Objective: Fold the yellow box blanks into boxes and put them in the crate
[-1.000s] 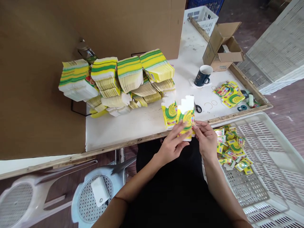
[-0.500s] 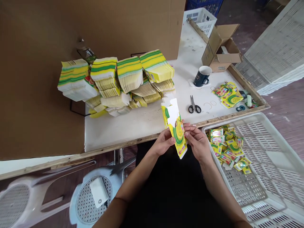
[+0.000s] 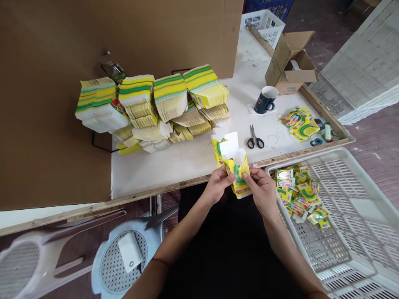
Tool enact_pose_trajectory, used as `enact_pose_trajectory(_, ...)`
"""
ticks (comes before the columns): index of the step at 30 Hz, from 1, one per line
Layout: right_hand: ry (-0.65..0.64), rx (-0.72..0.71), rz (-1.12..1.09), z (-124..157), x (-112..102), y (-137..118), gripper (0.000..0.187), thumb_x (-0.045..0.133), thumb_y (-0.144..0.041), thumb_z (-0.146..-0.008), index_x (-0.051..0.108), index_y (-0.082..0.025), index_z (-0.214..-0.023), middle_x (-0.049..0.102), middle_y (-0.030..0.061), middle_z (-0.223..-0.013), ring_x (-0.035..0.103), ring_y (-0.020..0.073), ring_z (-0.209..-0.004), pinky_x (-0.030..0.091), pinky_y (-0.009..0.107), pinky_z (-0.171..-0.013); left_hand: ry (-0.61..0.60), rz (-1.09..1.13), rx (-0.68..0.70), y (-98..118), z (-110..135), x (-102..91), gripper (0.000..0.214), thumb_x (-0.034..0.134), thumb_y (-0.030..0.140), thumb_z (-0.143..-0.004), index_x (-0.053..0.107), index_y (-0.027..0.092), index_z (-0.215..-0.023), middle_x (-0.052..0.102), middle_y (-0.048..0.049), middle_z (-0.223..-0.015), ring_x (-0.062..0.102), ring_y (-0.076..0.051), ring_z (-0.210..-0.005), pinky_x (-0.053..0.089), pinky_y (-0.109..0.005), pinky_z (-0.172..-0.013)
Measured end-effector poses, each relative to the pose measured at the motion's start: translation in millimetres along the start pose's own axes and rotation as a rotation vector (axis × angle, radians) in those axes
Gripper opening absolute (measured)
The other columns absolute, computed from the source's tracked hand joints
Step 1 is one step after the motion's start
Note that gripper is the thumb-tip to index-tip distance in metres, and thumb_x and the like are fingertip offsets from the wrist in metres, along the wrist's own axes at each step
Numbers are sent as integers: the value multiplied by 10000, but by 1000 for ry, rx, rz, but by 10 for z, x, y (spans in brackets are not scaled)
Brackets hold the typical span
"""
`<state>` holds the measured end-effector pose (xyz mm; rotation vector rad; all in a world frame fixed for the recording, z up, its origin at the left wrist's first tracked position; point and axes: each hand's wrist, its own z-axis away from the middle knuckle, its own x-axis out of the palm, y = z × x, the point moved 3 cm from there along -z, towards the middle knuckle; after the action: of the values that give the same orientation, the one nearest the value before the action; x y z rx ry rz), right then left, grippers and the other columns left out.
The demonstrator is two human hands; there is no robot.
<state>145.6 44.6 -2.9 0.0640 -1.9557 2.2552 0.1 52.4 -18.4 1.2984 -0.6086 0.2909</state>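
Note:
Between both hands I hold a small yellow and green carton [image 3: 239,176] over the table's front edge. Its white top flaps stand up and its upper end is open. My left hand [image 3: 220,183] grips the left side, thumb on the front face. My right hand [image 3: 259,185] pinches the right side, thumb also on the front. Just behind it, another yellow and green carton [image 3: 217,148] with white flaps lies at the table edge. Farther back and to the left, bundles of flat cartons [image 3: 170,97] are stacked in rows.
Black-handled scissors [image 3: 255,139] and a dark mug [image 3: 266,100] lie to the right on the white table [image 3: 149,170]. Beyond are loose flat cartons [image 3: 301,124] and an open cardboard box [image 3: 289,68]. At lower right, a white crate [image 3: 349,199] holds several folded cartons [image 3: 301,195].
The carton, seen flat and slanted before, is now squared open and more upright, with its front turned towards me. Both hands have shifted slightly on its sides.

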Motion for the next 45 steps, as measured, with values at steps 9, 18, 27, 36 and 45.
enact_pose_trajectory(9,67,-130,128,30,6,12,383,815,-563,-801,664,-214,-850,710,28,-766,644,166,-664,562,302,-635,116,-101,90,1,-10,42,565,815,534,-807,602,197,-1207,767,-68,-1041,739,-237,-1035,573,-379,-945)
enact_pose_trajectory(18,-93,-313,298,-46,-176,-73,503,710,-402,-938,542,-294,-1400,683,48,-1098,595,136,-708,519,288,-632,12,-310,185,150,117,99,671,759,389,-899,384,270,-1443,737,-78,-1147,734,-199,-998,559,-331,-906)
enact_pose_trajectory(27,-273,-276,427,-89,-307,-273,217,624,-407,-995,674,-243,-1129,698,17,-878,630,160,-736,479,270,-638,-66,-326,99,140,147,91,395,803,390,-847,553,210,-1094,699,-34,-966,675,-156,-855,536,-260,-782)
enact_pose_trajectory(36,-266,-302,566,-71,-327,-246,307,557,-472,-1018,717,-227,-925,696,33,-800,598,169,-657,472,292,-606,-160,-245,-84,128,144,80,908,837,400,-819,317,291,-1555,754,-107,-1149,766,-237,-918,596,-352,-843)
enact_pose_trajectory(45,-211,-203,321,-107,-408,-242,416,661,-559,-943,717,-228,-1189,677,22,-801,593,162,-646,477,290,-600,-82,-483,107,101,125,93,397,714,357,-926,650,229,-1297,626,-124,-1445,730,-207,-1035,590,-296,-868)
